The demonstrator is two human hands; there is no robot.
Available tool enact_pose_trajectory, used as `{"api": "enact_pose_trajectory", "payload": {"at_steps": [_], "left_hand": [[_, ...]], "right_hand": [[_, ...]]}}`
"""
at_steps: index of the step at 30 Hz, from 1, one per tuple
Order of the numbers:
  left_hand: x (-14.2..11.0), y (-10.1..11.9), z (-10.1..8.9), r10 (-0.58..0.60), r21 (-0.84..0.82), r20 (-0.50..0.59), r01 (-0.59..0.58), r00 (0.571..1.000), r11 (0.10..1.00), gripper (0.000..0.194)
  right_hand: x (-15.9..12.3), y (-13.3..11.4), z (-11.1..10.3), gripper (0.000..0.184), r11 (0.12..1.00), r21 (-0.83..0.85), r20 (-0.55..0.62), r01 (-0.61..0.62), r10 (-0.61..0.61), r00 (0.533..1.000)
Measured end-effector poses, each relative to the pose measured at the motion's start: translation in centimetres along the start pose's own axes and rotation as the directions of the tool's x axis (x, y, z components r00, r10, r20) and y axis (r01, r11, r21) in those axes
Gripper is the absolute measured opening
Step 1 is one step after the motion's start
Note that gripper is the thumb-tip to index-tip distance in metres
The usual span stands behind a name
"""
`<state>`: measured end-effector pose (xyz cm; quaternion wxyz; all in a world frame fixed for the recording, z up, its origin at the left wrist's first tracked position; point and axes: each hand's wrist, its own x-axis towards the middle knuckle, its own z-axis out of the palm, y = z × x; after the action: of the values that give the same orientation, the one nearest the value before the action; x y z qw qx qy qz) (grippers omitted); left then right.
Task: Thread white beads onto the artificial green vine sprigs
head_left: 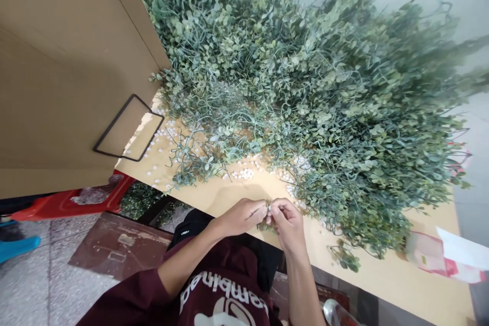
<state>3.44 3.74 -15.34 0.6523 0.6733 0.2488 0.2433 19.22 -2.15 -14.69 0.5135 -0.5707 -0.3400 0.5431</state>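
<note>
My left hand [247, 215] and my right hand [289, 221] meet above the table's front edge, fingertips almost touching. Both are closed in a pinch around a small green artificial leaf sprig [268, 227], whose leaves show below the fingers. A tiny pale bit shows between the fingertips, too small to make out. Just beyond the hands, small white pieces [244, 173] lie scattered on the tabletop [223, 196]. Behind them rises a large heap of artificial leafy stems [305, 71].
A cardboard box [69, 71] stands at the left, beside a dark rectangular frame [129, 127]. One loose sprig [346, 257] lies near the front edge. A pink and white packet [426, 252] rests at the right. Below left are a red plastic stool [69, 204] and a blue object [19, 248].
</note>
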Motion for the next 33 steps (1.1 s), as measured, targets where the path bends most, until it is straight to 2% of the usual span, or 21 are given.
{"api": "enact_pose_trajectory", "payload": {"at_steps": [3,6,10,14,16,19,24,27,30,32,33], "left_hand": [[-0.1,-0.2,-0.1,0.009,0.01,-0.013,-0.008,1.0,1.0,0.043],[-0.2,-0.4,-0.2,0.015,0.033,-0.019,-0.014,1.0,0.999,0.04],[-0.4,-0.7,-0.1,0.011,0.142,-0.016,-0.009,1.0,0.99,0.037],[-0.6,-0.8,0.5,0.078,0.373,-0.01,-0.068,0.997,0.925,0.032],[-0.9,-0.7,1.0,0.14,0.496,0.02,-0.131,0.99,0.859,0.031],[-1.6,-0.7,1.4,0.216,0.61,0.096,-0.229,0.972,0.759,0.029],[-3.0,-1.2,1.2,0.235,0.72,0.208,-0.311,0.95,0.62,0.038],[-3.4,-1.4,0.9,0.224,0.695,0.215,-0.31,0.951,0.649,0.03],[-3.6,-1.4,0.7,0.22,0.595,0.149,-0.265,0.964,0.759,0.027],[-3.7,-1.2,0.7,0.171,0.508,0.053,-0.174,0.984,0.843,0.029],[-3.8,-1.1,0.8,0.124,0.456,-0.004,-0.109,0.992,0.883,0.03]], "right_hand": [[-0.6,-0.8,0.7,0.015,0.981,-0.176,-0.058,0.08,-0.091,0.994],[-0.8,-1.9,0.8,0.013,0.955,-0.287,-0.036,0.076,-0.09,0.995],[0.6,-3.7,-0.2,0.022,0.918,-0.382,0.132,0.103,-0.056,0.99],[3.8,-5.5,0.0,0.024,0.827,-0.538,0.258,0.164,-0.023,0.966],[5.4,-5.9,1.0,0.021,0.746,-0.625,0.321,0.23,-0.023,0.947],[7.1,-5.8,2.7,0.017,0.568,-0.739,0.427,0.364,-0.023,0.904],[8.1,-4.9,4.4,0.015,0.274,-0.857,0.453,0.437,-0.005,0.892],[7.9,-4.7,4.3,0.011,0.171,-0.886,0.436,0.431,-0.012,0.9],[7.1,-4.8,3.4,0.007,0.12,-0.921,0.372,0.371,-0.016,0.928],[6.2,-4.9,2.4,0.007,0.16,-0.926,0.337,0.342,-0.058,0.94],[5.6,-4.9,1.9,0.007,0.216,-0.917,0.324,0.337,-0.093,0.941]]}}
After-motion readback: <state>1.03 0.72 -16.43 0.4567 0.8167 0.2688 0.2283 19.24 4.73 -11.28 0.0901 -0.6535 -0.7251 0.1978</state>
